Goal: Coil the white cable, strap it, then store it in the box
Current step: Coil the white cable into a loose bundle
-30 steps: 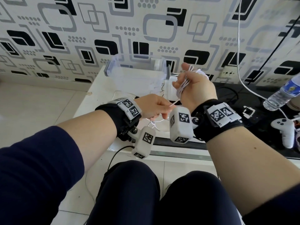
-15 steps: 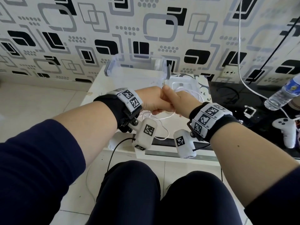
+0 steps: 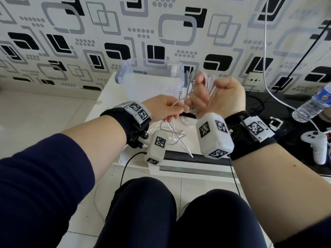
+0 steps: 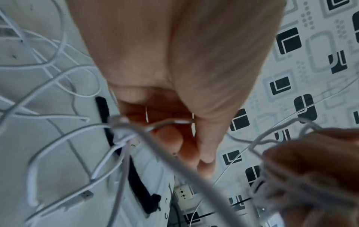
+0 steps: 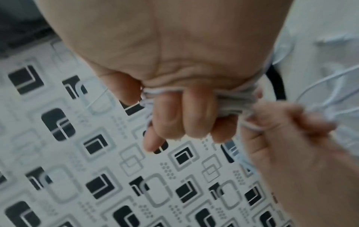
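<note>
Head view shows a white tabletop (image 3: 100, 104) in the middle of the frame, set against a wall papered in black, grey and white rounded squares (image 3: 71, 33). A clear plastic box (image 3: 150, 76) stands at the table's far edge, just above the hands. At centre, the right hand (image 3: 220, 97) is raised with its fingers curled round several loops of the white cable (image 3: 208, 85). The left hand (image 3: 164, 108), lower and to its left, pinches a strand of the same cable; loose lengths hang below it onto the table. A black strap (image 4: 136, 176) lies on the white surface in the left wrist view. At the right of the frame, a dark surface (image 3: 268, 108) holds a water bottle (image 3: 311, 102) and a white controller (image 3: 316, 145). Pale floor tiles (image 3: 35, 113) fill the left side.
</note>
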